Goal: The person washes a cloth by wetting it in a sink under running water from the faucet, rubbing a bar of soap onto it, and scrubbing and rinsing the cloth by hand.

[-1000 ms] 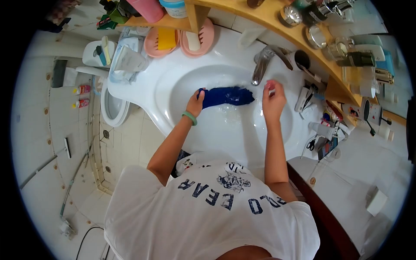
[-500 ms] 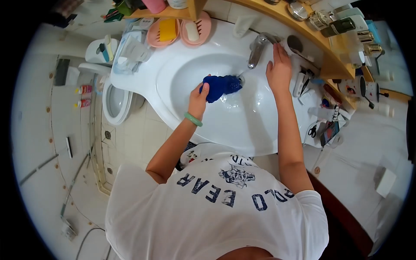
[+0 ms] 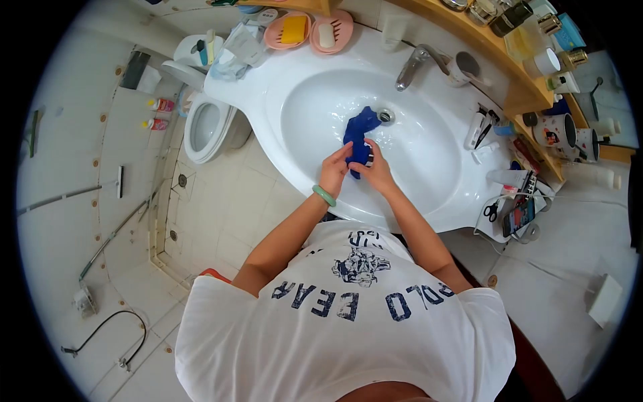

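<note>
Cloth (image 3: 362,126): blue, bunched, down in the sink (image 3: 301,120); near part between the two hands, the rest stretched out past them.
Long axis: runs away from the hands, then bends right at the far end toward the drain (image 3: 385,116). That end lies just beside it; can't tell if they touch.
Left hand (image 3: 337,166): grasping the cloth from its left side, fingertips on it; green bracelet (image 3: 324,195) at the wrist.
Right hand (image 3: 379,170): grasping the same near part from its right side, thumb and fingers bent about it.
Nearer hand: neither clearly. Both are on the cloth, about level, close together over the near side of the sink.
Loose length: mostly ahead of the grip; a short tip shows below, between the hands.
Faucet (image 3: 412,67): ahead and right of the cloth, well apart from both hands. Can't make out a stream.
Soap dishes (image 3: 343,28): two, pink, far left ledge, one bar in each.
</note>
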`<state>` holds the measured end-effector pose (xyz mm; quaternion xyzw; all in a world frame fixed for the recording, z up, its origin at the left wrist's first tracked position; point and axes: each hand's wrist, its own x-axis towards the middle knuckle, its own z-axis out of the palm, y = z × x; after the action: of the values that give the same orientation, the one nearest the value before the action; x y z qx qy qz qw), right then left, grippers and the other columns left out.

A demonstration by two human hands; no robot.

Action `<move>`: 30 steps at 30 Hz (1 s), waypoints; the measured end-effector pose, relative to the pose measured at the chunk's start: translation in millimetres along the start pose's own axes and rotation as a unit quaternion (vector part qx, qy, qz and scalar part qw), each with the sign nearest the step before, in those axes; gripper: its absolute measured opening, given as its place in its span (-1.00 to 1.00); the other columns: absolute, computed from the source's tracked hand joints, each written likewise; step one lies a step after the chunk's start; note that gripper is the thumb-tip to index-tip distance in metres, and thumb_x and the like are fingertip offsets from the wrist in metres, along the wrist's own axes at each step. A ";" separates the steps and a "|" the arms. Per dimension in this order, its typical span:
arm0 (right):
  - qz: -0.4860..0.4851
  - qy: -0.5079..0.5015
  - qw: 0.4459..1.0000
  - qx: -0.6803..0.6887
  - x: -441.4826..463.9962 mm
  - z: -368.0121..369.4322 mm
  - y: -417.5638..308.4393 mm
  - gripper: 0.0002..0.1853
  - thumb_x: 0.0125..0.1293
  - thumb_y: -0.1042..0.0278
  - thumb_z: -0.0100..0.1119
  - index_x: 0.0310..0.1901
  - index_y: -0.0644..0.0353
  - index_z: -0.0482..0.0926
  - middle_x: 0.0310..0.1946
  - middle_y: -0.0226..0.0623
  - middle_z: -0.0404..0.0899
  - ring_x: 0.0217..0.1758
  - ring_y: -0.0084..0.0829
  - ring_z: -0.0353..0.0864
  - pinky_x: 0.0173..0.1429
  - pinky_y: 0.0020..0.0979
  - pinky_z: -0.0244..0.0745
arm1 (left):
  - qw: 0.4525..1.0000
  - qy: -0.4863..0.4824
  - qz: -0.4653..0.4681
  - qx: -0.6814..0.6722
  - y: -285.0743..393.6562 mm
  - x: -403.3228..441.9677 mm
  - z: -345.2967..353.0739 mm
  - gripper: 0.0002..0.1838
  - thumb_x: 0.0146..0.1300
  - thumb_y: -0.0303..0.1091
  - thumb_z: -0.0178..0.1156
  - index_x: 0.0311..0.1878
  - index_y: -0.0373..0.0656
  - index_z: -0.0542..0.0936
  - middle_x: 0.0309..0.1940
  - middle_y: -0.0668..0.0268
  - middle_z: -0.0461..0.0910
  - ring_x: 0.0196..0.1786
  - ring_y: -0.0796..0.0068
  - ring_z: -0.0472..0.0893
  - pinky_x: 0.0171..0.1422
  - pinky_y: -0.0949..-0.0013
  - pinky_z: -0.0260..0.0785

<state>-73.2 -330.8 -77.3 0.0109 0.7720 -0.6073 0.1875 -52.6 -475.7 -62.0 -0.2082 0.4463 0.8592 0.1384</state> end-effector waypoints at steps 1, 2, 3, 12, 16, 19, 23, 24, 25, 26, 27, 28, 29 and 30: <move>-0.014 -0.018 1.000 -0.021 4.2 -3.8 1.2 -0.22 0.01 0.11 0.38 0.22 0.19 0.22 -0.11 -0.12 0.53 -0.11 -0.30 0.57 -0.08 -0.39 0.46 | 1.000 0.000 0.005 0.003 6.6 0.1 -0.5 -0.34 -0.04 -0.68 -0.12 0.27 -0.29 0.31 0.04 0.12 0.50 -0.08 0.55 0.48 -0.10 0.59 0.29; -0.026 -0.036 0.998 -0.044 8.3 -8.6 2.7 -0.27 0.03 0.19 0.36 0.21 0.20 0.23 -0.19 -0.14 0.56 -0.18 -0.31 0.59 -0.11 -0.39 0.48 | 0.998 -0.004 0.034 0.061 12.4 1.1 0.9 -0.29 -0.10 -0.73 -0.10 0.28 -0.27 0.30 0.06 0.07 0.48 -0.03 0.51 0.48 -0.07 0.58 0.31; -0.029 -0.036 0.998 -0.043 13.2 -12.1 4.0 -0.27 0.03 0.19 0.36 0.21 0.20 0.23 -0.19 -0.14 0.56 -0.18 -0.31 0.59 -0.11 -0.39 0.48 | 0.991 -0.008 0.061 0.119 21.7 0.8 4.5 -0.24 -0.16 -0.77 -0.09 0.28 -0.25 0.29 0.09 0.03 0.46 0.02 0.47 0.49 -0.05 0.58 0.32; -0.041 0.063 0.991 -0.113 27.8 -54.6 -30.2 -0.61 0.23 0.27 0.02 0.08 0.16 0.36 -0.32 0.03 0.57 -0.22 -0.09 0.59 -0.11 -0.25 0.43 | 0.740 -0.017 0.382 0.554 121.2 47.4 22.1 -0.77 -0.07 -0.60 0.26 -0.25 -0.23 0.65 -0.30 0.16 0.65 -0.30 0.27 0.65 -0.15 0.48 0.48; -0.037 0.086 0.980 -0.175 15.1 -65.9 -75.3 -0.56 0.04 0.32 0.28 -0.01 0.15 0.44 -0.27 0.04 0.57 -0.15 -0.02 0.57 -0.08 -0.23 0.44 | 0.717 -0.029 0.377 0.585 165.8 52.9 44.8 -0.85 0.02 -0.54 0.22 -0.28 -0.27 0.63 -0.48 0.22 0.66 -0.45 0.37 0.65 -0.27 0.50 0.48; -0.048 0.119 0.959 -0.252 15.2 -77.9 -85.2 -0.52 -0.14 0.55 0.37 -0.08 0.16 0.50 -0.26 -0.02 0.57 -0.14 -0.05 0.56 -0.06 -0.24 0.45 | 0.793 -0.035 0.336 0.506 191.0 65.8 49.8 -0.85 0.05 -0.56 0.20 -0.26 -0.31 0.61 -0.50 0.23 0.66 -0.45 0.52 0.64 -0.29 0.53 0.47; -0.119 0.176 0.936 -0.280 13.5 -107.2 -75.9 -0.67 -0.09 0.62 0.28 -0.19 0.20 0.59 -0.22 -0.13 0.52 -0.16 -0.12 0.55 -0.06 -0.30 0.46 | 0.836 -0.120 0.266 0.464 224.1 73.9 54.4 -0.85 0.12 -0.60 0.15 -0.21 -0.36 0.55 -0.39 0.29 0.61 -0.32 0.60 0.60 -0.27 0.58 0.50; -0.145 0.169 0.934 -0.278 13.4 -114.6 -77.2 -0.69 -0.07 0.63 0.25 -0.20 0.20 0.60 -0.21 -0.17 0.51 -0.17 -0.14 0.56 -0.06 -0.31 0.45 | 0.837 -0.121 0.265 0.463 229.5 74.1 56.4 -0.85 0.12 -0.60 0.15 -0.21 -0.36 0.55 -0.39 0.29 0.61 -0.32 0.60 0.60 -0.27 0.58 0.50; -0.087 0.160 0.941 -0.286 9.9 -119.2 -90.0 -0.69 -0.05 0.64 0.23 -0.19 0.21 0.60 -0.19 -0.13 0.54 -0.15 -0.14 0.56 -0.06 -0.33 0.45 | 0.820 -0.137 0.261 0.490 234.8 75.1 58.8 -0.85 0.11 -0.60 0.16 -0.21 -0.35 0.54 -0.39 0.31 0.59 -0.32 0.62 0.59 -0.27 0.59 0.50; -0.102 0.166 0.934 -0.299 10.8 -126.2 -88.7 -0.70 -0.03 0.62 0.22 -0.18 0.23 0.59 -0.22 -0.10 0.56 -0.18 -0.14 0.58 -0.08 -0.33 0.45 | 0.801 -0.154 0.259 0.517 239.6 78.8 60.3 -0.84 0.10 -0.61 0.17 -0.21 -0.34 0.53 -0.40 0.32 0.58 -0.33 0.63 0.57 -0.27 0.59 0.50; -0.116 0.172 0.927 -0.312 11.6 -134.2 -87.3 -0.72 -0.01 0.60 0.22 -0.18 0.24 0.58 -0.25 -0.06 0.58 -0.21 -0.14 0.59 -0.10 -0.33 0.45 | 0.800 -0.157 0.260 0.517 242.7 85.3 60.0 -0.84 0.10 -0.61 0.17 -0.21 -0.34 0.53 -0.40 0.32 0.58 -0.33 0.63 0.57 -0.27 0.59 0.50; -0.107 0.177 0.922 -0.327 10.9 -140.0 -90.6 -0.73 0.02 0.57 0.21 -0.17 0.25 0.57 -0.30 -0.04 0.59 -0.25 -0.13 0.59 -0.13 -0.32 0.46 | 0.803 -0.159 0.262 0.511 244.5 93.8 58.9 -0.84 0.10 -0.61 0.18 -0.21 -0.34 0.53 -0.39 0.33 0.58 -0.33 0.63 0.56 -0.27 0.60 0.50; -0.098 0.182 0.916 -0.343 10.2 -145.2 -94.4 -0.75 0.05 0.55 0.20 -0.17 0.26 0.56 -0.34 -0.02 0.60 -0.29 -0.12 0.60 -0.15 -0.31 0.46 | 0.806 -0.160 0.264 0.505 245.2 103.2 57.7 -0.84 0.10 -0.61 0.19 -0.22 -0.33 0.53 -0.38 0.34 0.57 -0.34 0.64 0.55 -0.27 0.60 0.50; -0.069 0.180 0.926 -0.325 9.4 -147.5 -100.2 -0.79 0.10 0.51 0.18 -0.19 0.25 0.56 -0.40 -0.03 0.59 -0.34 -0.09 0.59 -0.20 -0.30 0.45 | 0.805 -0.159 0.272 0.503 246.0 113.6 55.0 -0.85 0.12 -0.59 0.19 -0.22 -0.32 0.52 -0.37 0.34 0.57 -0.32 0.63 0.56 -0.27 0.60 0.51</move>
<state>-147.2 -220.2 41.7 0.0052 0.9465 -0.3227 -0.0040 -269.1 -563.0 86.1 0.1599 0.8258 0.5382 0.0535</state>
